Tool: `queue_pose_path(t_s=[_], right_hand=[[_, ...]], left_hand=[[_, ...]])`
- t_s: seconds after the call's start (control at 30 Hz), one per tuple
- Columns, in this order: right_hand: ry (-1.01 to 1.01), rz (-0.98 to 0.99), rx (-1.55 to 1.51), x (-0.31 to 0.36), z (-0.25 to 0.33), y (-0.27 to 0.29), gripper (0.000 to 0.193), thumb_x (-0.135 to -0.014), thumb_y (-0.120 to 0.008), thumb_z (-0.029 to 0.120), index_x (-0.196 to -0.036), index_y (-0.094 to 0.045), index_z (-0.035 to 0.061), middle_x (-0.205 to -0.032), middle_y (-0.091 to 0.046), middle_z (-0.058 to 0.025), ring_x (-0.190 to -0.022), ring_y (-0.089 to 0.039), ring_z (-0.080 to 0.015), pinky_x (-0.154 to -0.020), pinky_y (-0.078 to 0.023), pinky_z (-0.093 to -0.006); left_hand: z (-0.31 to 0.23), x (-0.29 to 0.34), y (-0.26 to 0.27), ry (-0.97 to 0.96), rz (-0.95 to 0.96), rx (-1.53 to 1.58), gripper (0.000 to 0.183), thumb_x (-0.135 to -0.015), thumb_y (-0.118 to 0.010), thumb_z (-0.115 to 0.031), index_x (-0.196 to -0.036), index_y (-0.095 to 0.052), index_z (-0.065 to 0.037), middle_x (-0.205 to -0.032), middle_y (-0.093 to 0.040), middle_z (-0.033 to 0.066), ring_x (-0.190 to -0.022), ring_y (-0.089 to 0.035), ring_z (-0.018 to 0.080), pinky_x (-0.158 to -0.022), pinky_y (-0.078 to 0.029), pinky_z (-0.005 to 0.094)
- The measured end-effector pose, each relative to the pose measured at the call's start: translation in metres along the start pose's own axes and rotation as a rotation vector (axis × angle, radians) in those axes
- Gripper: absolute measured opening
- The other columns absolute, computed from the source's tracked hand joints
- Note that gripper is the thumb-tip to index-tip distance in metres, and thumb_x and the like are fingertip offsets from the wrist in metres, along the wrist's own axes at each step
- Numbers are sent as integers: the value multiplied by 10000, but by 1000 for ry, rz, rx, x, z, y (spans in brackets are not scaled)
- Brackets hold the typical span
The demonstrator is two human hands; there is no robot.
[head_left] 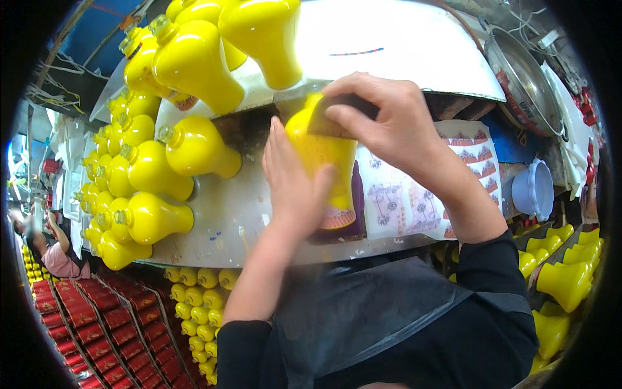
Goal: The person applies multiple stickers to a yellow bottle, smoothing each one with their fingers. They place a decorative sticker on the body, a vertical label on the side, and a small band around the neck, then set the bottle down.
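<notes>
A glossy yellow vase-shaped bottle (334,160) lies tilted on the work table in front of me, with a printed band showing near its lower end. My left hand (295,178) grips it from the left side, fingers stretched along the neck end and thumb over the body. In my right hand (392,117), a dark flat scraper (330,120) is pinched between thumb and fingers, its edge against the bottle's upper body. Beside the bottle lies a sheet of printed decals (402,201), with pale tree pictures and reddish bands.
Several yellow bottles (159,159) crowd the table's left side. More stand on a raised white surface (395,39) at the back. A metal basin (525,78) and a pale bucket (534,188) are right. Red boxes (103,324) sit lower left; a person in pink (61,256) is far left.
</notes>
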State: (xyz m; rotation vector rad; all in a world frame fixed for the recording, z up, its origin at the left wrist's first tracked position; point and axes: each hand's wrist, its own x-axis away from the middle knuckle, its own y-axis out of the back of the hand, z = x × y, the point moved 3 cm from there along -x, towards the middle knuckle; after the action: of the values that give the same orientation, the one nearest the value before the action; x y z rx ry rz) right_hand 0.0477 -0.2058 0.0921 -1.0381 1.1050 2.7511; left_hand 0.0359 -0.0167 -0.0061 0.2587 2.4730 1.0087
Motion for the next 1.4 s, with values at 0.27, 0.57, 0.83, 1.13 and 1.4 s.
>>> queue_pose_path(t_s=[0.27,0.57,0.83,1.13,1.4], right_hand=[[-45,8,280,-17,-8,-2,127,-972,-693,142,-1055,-742,60,-875,-753,-119,-739,-739,-235,-699,-597,-308],[522,-78,320,61,38,-23,271,-831,-729,139,-1101,-715,135,-855,-679,-59,-795,-703,-223,-714,-580,-374],[83,-195,230,106,35,-21,297,-751,-826,4,-1022,-752,102,-945,-743,-108,-816,-725,-286,-732,-589,-355],[8,-141,154,139,45,-36,297,-741,-787,19,-1007,-727,139,-767,-665,-78,-617,-597,-285,-580,-492,-401],[-796,-358,-587,185,-5,32,195,-1007,-579,39,-1168,-689,37,-1070,-665,-24,-869,-614,-98,-815,-504,-238]], left_hand=[[22,28,-2,238,360,632,1101,-760,-794,-409,-1611,-226,-1,-1551,-425,271,-1439,-427,421,-1205,-326,486],[10,50,1,-30,232,354,806,-814,-844,-192,-1494,-446,-23,-1426,-562,185,-1346,-512,379,-1136,-391,468],[12,74,2,20,-47,137,912,-823,-865,-247,-1565,-387,-16,-1470,-539,203,-1346,-534,346,-1150,-397,449],[16,75,-1,11,-96,262,785,-802,-853,-154,-1498,-518,-15,-1402,-628,178,-1355,-539,358,-1165,-396,448],[17,70,-16,223,49,551,883,-813,-874,-162,-1553,-421,6,-1384,-600,184,-1338,-543,313,-1146,-411,418]])
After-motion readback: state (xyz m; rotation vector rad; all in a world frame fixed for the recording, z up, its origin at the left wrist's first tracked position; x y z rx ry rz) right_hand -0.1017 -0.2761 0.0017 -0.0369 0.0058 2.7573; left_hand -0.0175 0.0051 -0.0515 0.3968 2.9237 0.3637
